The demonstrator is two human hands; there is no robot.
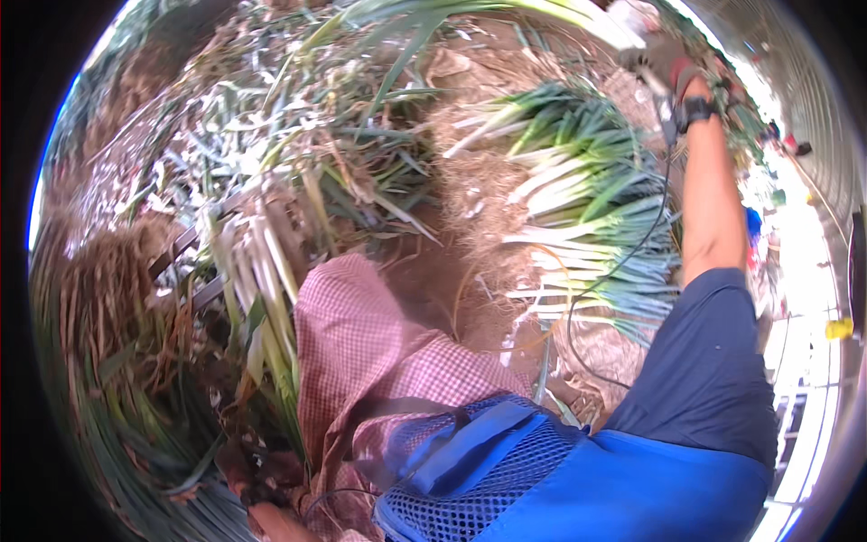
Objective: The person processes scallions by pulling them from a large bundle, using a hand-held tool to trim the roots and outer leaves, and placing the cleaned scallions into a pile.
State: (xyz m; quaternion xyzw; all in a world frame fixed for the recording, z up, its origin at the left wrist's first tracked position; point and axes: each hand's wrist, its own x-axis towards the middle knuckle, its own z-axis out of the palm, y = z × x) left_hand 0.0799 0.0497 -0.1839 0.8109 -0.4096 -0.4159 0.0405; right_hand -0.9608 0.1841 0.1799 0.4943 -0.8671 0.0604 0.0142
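My right arm reaches out to the far right. At its end my gloved right hand (666, 65) is closed at the white root end of a leek (551, 11), whose green leaves trail left along the top of the view. A dark strap circles that wrist, with a cable hanging from it. At the lower left, my left hand (262, 474) wears a dark glove and is beside the green leaves of a leek heap (135, 425). Shadow and blur hide its fingers. Between my arms, a row of cleaned leeks (587, 217) lies with white ends to the left.
Cut leaves and trimmings (262, 144) pile up at the far left. Uncleaned leeks with brown roots (99, 271) stand at the left edge. A pink checked cloth (361, 334) covers my lap. Loose roots (479, 194) litter the ground beside the row.
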